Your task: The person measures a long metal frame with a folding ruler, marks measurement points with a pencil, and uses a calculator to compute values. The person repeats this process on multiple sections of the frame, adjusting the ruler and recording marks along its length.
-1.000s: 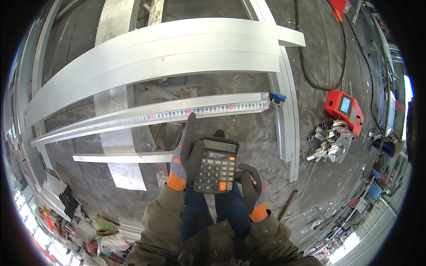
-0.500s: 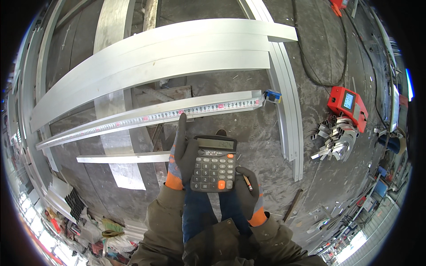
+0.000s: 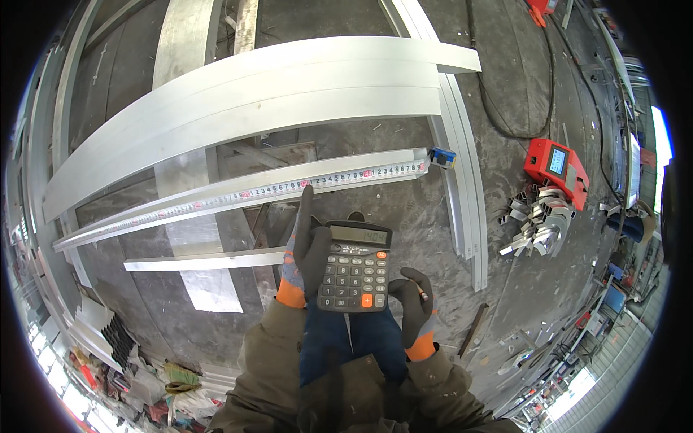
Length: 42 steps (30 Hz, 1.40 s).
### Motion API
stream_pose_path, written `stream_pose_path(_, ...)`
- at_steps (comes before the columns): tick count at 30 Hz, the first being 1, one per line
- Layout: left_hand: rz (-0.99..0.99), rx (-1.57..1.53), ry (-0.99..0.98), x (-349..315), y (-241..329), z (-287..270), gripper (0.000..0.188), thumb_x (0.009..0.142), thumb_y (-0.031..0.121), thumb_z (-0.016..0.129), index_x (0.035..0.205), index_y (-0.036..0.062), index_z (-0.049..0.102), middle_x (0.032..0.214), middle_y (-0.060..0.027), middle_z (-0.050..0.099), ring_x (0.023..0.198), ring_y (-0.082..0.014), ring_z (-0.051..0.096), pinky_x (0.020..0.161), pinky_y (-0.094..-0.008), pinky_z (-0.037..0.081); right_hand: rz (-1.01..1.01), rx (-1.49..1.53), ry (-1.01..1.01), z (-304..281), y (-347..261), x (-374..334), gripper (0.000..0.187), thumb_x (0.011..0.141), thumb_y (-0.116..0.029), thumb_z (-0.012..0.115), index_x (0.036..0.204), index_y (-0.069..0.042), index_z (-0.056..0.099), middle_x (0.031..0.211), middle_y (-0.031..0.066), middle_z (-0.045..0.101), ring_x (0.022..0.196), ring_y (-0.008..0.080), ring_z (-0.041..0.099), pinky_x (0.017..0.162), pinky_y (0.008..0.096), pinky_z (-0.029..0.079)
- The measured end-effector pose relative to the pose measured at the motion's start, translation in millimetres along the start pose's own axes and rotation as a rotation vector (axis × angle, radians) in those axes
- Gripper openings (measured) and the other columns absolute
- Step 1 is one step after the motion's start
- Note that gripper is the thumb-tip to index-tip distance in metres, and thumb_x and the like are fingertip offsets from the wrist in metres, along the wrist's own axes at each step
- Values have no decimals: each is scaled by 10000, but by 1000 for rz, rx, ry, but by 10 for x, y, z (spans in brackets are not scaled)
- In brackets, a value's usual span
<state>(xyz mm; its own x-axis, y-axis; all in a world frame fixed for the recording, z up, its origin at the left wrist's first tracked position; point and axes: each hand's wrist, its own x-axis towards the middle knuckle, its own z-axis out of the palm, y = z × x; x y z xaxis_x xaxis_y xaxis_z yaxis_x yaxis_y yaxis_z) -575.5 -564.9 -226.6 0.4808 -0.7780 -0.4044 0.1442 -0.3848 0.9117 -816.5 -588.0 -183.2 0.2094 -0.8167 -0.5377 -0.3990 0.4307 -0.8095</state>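
Note:
A black calculator (image 3: 351, 281) with one orange key low on its pad and another near its display is gripped along its left side by my gloved left hand (image 3: 312, 261). That hand's index finger stretches forward to the tape measure's blade (image 3: 339, 179). The blade lies along a silvery metal channel (image 3: 253, 168), and its blue case (image 3: 442, 158) sits at the channel's right end. My right hand (image 3: 414, 307), in a grey and orange glove, is curled just right of the calculator, apart from it. A short pencil-like stick (image 3: 423, 292) is held in its fingers.
Wide silvery profiles (image 3: 281, 86) lie beyond the channel, across long rails (image 3: 462, 180) on the right. A red device with a screen (image 3: 556, 169) stands at the right beside a pile of metal offcuts (image 3: 540, 224). A black cable (image 3: 498, 119) loops over the floor.
My right hand has drawn back to the right, off the calculator's edge. My left hand still holds the calculator with its finger at the tape. The whole view has shifted slightly.

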Motion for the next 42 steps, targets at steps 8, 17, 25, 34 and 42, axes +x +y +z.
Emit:
stream_pose_path(8, -60, -50, -56, 0, 52, -29, 754, 991, 27, 486, 1695, 91, 226, 1030, -39, 617, 777, -66, 511, 740, -266, 492, -58, 82, 161, -113, -331, 259, 391, 1136, -262, 432, 1363, 32, 556, 1022, 136, 728, 990, 215, 698, 971, 387, 558)
stream_pose_path(17, 31, 17, -17, -26, 105, -5, 747, 1002, 7, 510, 1690, 88, 230, 809, -20, 575, 722, -80, 494, 675, -282, 457, -313, -188, 103, 79, -893, 692, 305, 1112, -158, 492, 1221, 55, 681, 1061, 141, 733, 976, 199, 688, 912, 347, 539)
stream_pose_path(25, -14, 9, 73, -75, 171, 98, 716, 981, -23, 500, 1665, 49, 302, 778, -1, 532, 699, -59, 461, 658, -256, 445, -421, -210, -80, 317, -1094, 1190, 192, 1054, -30, 517, 1156, 18, 672, 1019, 108, 729, 912, 154, 664, 811, 304, 521)
stream_pose_path(34, -62, 37, 89, -74, 213, 165, 734, 1006, 59, 533, 1684, 88, 255, 775, -64, 639, 718, -113, 571, 717, -310, 503, -489, -207, -57, 326, -968, 1525, 185, 1035, -12, 505, 1091, 13, 679, 985, 92, 718, 880, 136, 640, 786, 300, 511)
stream_pose_path(42, -22, -3, -7, 20, 256, 517, 689, 998, 15, 502, 1662, 76, 328, 778, -18, 584, 741, -83, 535, 698, -281, 460, -488, -161, -69, 342, -905, 1550, 158, 997, -55, 593, 1118, -10, 683, 1002, 103, 721, 841, 161, 677, 740, 307, 540)
